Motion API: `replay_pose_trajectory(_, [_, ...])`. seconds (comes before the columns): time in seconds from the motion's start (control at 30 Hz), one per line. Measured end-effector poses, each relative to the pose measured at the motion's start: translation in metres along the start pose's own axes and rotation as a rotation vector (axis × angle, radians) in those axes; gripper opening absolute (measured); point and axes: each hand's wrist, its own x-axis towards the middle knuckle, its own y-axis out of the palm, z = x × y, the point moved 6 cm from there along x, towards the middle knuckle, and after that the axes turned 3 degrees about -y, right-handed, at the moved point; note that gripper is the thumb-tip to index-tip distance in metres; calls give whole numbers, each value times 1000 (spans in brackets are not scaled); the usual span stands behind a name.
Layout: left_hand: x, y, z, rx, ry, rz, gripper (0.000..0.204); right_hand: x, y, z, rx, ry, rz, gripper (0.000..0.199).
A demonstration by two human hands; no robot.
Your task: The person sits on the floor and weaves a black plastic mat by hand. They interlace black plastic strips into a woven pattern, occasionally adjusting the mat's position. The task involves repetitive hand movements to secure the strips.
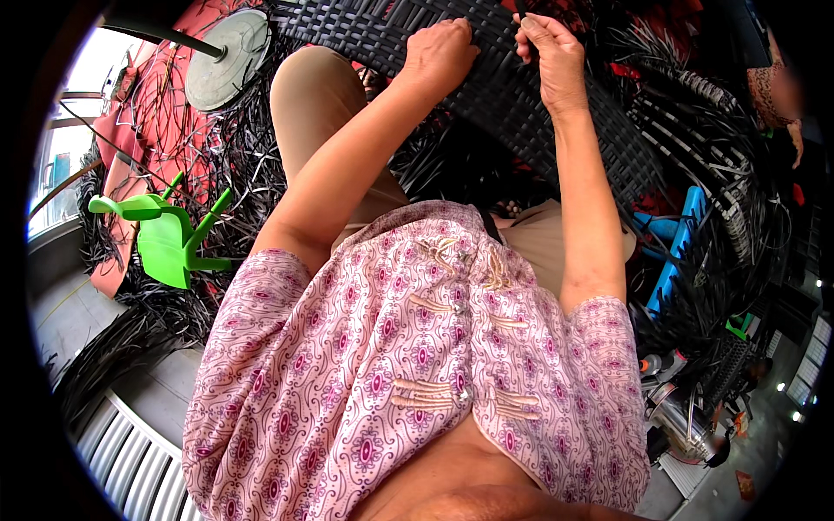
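A dark grey woven panel of flat plastic strands [512, 104] slopes across the upper middle, beyond my knees. My left hand [441, 56] rests on its weave with the fingers curled closed; whatever they grip is hidden beneath them. To the right, my right hand [556, 59] is raised over the panel, thumb and fingers pinched together. A thin dark piece [522, 9] sticks up from that pinch and runs out at the top edge; whether it is a strand or a tool I cannot tell.
Black strands [234, 161] lie heaped around me over red sheeting [169, 91]. At left are a round grey base with a pole [228, 61] and a bright green plastic stool [165, 243]. A blue plastic piece [679, 252] lies at right. Another person's hand [795, 143] shows at far right.
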Motion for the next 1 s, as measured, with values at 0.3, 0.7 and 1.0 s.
replay_pose_trajectory(0.3, [-9, -7, -9, -4, -13, -117, 24, -2, -3, -2, -54, 49, -1, 23])
replay_pose_trajectory(0.7, [-6, 14, -21, -71, 13, 114, 26, -29, -8, -8, -559, 149, -54, 20])
replay_pose_trajectory(1.0, [-11, 21, -18, -190, 3, 54, 23, -32, -8, -16, -934, 82, -45, 22])
